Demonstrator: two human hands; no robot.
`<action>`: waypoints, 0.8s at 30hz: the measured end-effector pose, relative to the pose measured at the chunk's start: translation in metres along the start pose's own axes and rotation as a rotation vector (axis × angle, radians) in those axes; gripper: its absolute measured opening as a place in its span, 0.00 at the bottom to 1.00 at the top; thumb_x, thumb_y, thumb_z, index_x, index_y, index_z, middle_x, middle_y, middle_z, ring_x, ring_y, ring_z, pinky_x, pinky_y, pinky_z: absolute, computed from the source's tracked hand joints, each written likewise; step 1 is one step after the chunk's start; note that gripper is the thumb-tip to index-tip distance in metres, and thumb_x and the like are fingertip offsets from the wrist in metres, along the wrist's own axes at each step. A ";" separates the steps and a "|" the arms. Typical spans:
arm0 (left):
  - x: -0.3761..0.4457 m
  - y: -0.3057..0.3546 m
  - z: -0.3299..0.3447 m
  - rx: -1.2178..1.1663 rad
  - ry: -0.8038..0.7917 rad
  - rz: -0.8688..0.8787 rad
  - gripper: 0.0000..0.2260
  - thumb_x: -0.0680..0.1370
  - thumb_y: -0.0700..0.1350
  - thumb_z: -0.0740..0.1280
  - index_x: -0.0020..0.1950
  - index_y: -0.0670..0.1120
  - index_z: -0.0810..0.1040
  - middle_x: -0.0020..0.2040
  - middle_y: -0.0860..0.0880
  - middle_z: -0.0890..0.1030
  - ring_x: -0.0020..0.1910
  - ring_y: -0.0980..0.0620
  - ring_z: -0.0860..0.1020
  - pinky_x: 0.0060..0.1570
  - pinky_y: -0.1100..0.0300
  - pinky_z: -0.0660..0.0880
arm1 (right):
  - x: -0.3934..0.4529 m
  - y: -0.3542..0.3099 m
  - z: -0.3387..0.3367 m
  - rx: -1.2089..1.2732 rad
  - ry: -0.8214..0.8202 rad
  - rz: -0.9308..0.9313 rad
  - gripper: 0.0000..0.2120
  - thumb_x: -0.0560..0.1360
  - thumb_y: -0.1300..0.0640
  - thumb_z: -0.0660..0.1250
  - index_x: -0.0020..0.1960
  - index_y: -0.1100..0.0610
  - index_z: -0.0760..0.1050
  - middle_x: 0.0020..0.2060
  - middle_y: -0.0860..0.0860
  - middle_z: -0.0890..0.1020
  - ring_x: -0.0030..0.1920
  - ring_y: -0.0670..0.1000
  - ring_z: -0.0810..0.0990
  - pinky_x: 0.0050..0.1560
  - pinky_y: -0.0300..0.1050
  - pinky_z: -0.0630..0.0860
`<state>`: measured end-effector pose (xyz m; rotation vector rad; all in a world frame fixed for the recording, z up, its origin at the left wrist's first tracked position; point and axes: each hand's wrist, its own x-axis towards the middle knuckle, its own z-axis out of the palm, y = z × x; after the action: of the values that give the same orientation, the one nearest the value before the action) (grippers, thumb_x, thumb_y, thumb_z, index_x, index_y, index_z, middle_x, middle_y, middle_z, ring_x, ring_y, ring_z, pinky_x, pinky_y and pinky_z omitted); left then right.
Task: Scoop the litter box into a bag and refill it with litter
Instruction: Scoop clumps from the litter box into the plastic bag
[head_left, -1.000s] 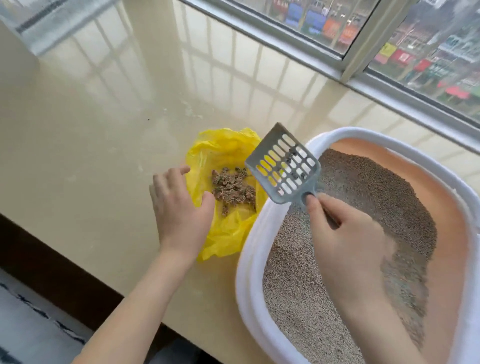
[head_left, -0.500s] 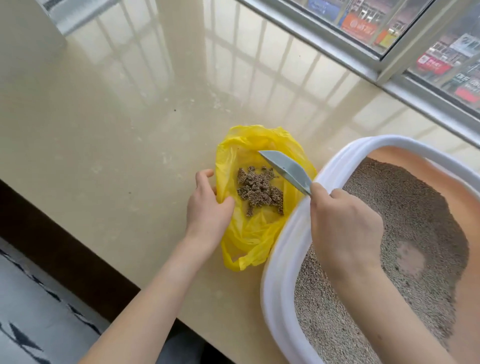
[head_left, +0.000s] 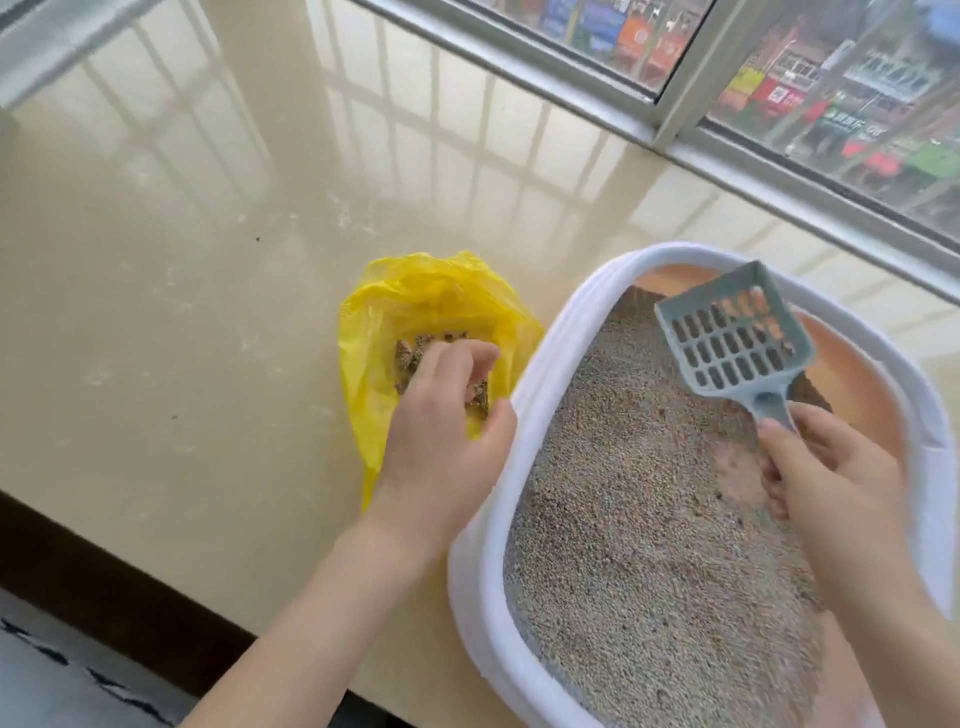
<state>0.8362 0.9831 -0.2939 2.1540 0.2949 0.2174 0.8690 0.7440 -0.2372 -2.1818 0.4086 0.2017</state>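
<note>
Your right hand has brought the scoop back from the yellow bag over the litter box, grip closed around its handle, the scoop empty. Your left hand, fingers relaxed, now hovers above the bag on the worktop. More scooping probably follows.

Glossy beige marble ledge, grey-framed window behind it, colourful shop signs outside
</note>
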 end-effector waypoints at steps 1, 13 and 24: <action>-0.002 0.005 0.008 -0.021 -0.032 0.024 0.15 0.71 0.43 0.64 0.58 0.45 0.75 0.52 0.52 0.75 0.50 0.57 0.73 0.53 0.64 0.70 | 0.006 0.004 -0.008 -0.176 0.047 -0.078 0.09 0.79 0.55 0.63 0.47 0.43 0.79 0.28 0.43 0.77 0.29 0.49 0.72 0.34 0.44 0.69; -0.009 0.016 0.063 0.067 0.071 0.050 0.19 0.70 0.32 0.66 0.60 0.43 0.76 0.55 0.49 0.77 0.52 0.56 0.74 0.52 0.72 0.66 | 0.124 -0.058 0.031 -1.518 -0.233 -0.727 0.08 0.77 0.62 0.63 0.52 0.57 0.80 0.39 0.51 0.80 0.43 0.56 0.79 0.38 0.45 0.68; -0.011 0.019 0.064 0.103 0.098 0.067 0.18 0.70 0.31 0.66 0.59 0.43 0.76 0.53 0.50 0.77 0.51 0.55 0.75 0.51 0.68 0.68 | 0.114 -0.048 -0.025 -1.369 -0.577 -0.853 0.14 0.76 0.54 0.63 0.32 0.51 0.69 0.29 0.45 0.72 0.38 0.53 0.76 0.36 0.43 0.71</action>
<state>0.8452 0.9196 -0.3143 2.2609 0.2958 0.3545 0.9929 0.7260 -0.2190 -3.1193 -1.3572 0.7432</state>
